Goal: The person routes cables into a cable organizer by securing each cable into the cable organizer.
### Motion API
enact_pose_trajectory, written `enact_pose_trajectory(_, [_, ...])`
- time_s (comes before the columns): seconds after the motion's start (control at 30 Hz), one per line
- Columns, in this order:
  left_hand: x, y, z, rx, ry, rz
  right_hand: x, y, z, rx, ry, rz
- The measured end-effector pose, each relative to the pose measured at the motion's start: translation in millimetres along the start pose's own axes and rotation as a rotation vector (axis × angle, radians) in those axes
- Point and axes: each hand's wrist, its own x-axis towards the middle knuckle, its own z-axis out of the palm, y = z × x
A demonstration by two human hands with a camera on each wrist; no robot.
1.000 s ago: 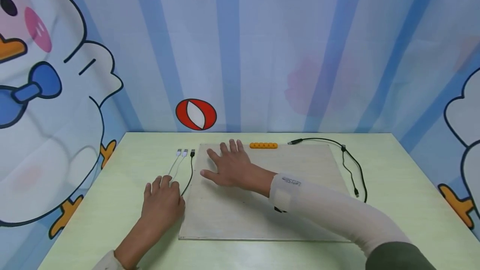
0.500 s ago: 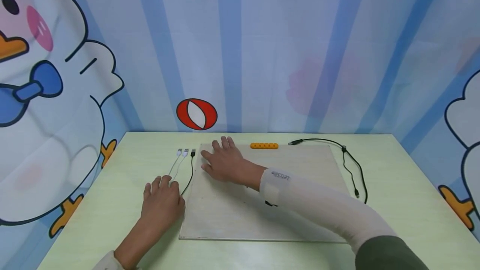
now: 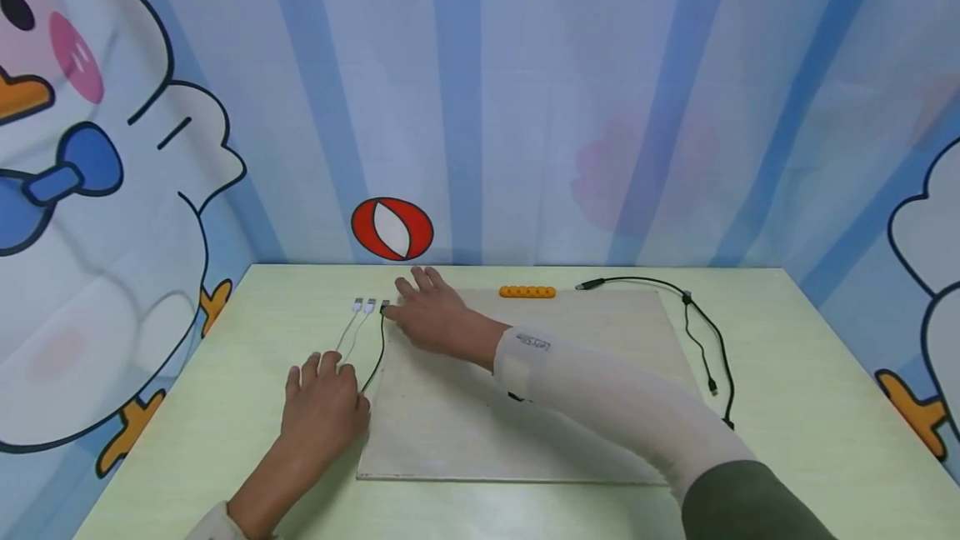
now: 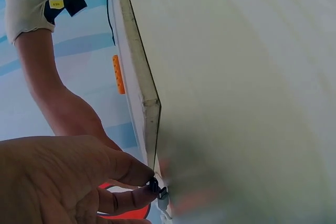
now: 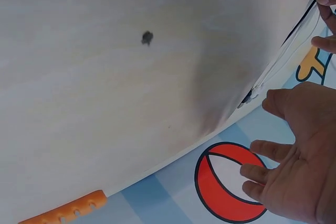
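At the left of the board, my left hand (image 3: 324,402) pinches a black part of the black USB cable (image 3: 381,348) between thumb and finger, as the left wrist view shows. That cable's plug points toward the back, beside two white USB cables (image 3: 363,307) whose plugs lie in the same row. My right hand (image 3: 433,312) hovers over the board's far left corner, fingers spread, its thumb by the black plug. In the right wrist view its fingers (image 5: 268,150) hold nothing. How the white cables run under my left hand is hidden.
A flat whitish board (image 3: 525,440) lies mid-table. An orange cable holder (image 3: 527,292) with several slots sits at its far edge. A thicker black cable (image 3: 708,319) with a tie curves at the right. Behind the table hangs a printed cloth (image 3: 510,107).
My right hand has moved left and toward the back across the board, bringing its thumb to the black plug. My left hand has stayed in place.
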Motion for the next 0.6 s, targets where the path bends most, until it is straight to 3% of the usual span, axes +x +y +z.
enact_pose_trajectory(0.37, [0.9, 2.6, -3.0, 0.021, -0.024, -0.018, 17.7, 7, 4, -0.156, 0.040, -0.075])
enact_pose_trajectory(0.6, [1.1, 5.7, -6.1, 0.041, -0.009, -0.013, 26.9, 8, 6, -0.213, 0.111, -0.122])
